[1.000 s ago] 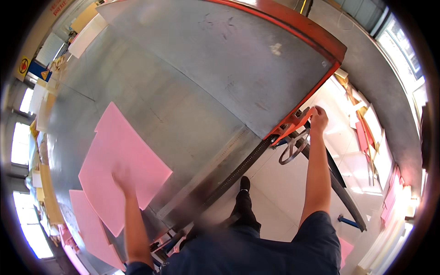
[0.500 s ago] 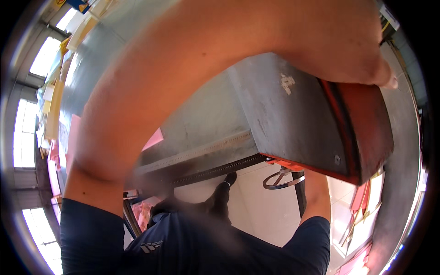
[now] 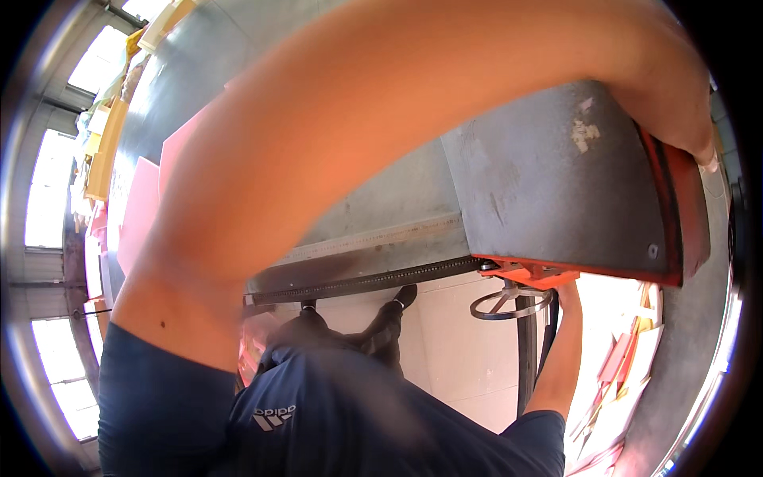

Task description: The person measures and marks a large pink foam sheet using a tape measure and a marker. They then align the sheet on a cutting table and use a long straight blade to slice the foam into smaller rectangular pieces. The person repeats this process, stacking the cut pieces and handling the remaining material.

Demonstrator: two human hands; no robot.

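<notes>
A bulky grey housing with a red-orange edge and end stands on the right part of the grey metal table. My left arm stretches across the picture above the table. At its end, my left hand lies over the housing's far right corner, fingertips bent down at the red end. Most of its fingers are hidden. My right hand is low, beside the orange bracket under the housing; the bracket covers its fingers. Close to it hangs a metal handwheel, apart from the hand.
A scale strip and a dark toothed rail run along the table's near edge. Pink sheets lie at the left. Yellowish pieces line the far left edge. Red and pale offcuts lie low at the right.
The housing, bracket and handwheel sit further right in the picture, and my left hand has shifted right with them. My left arm is straighter. More of the handwheel and right forearm shows.
</notes>
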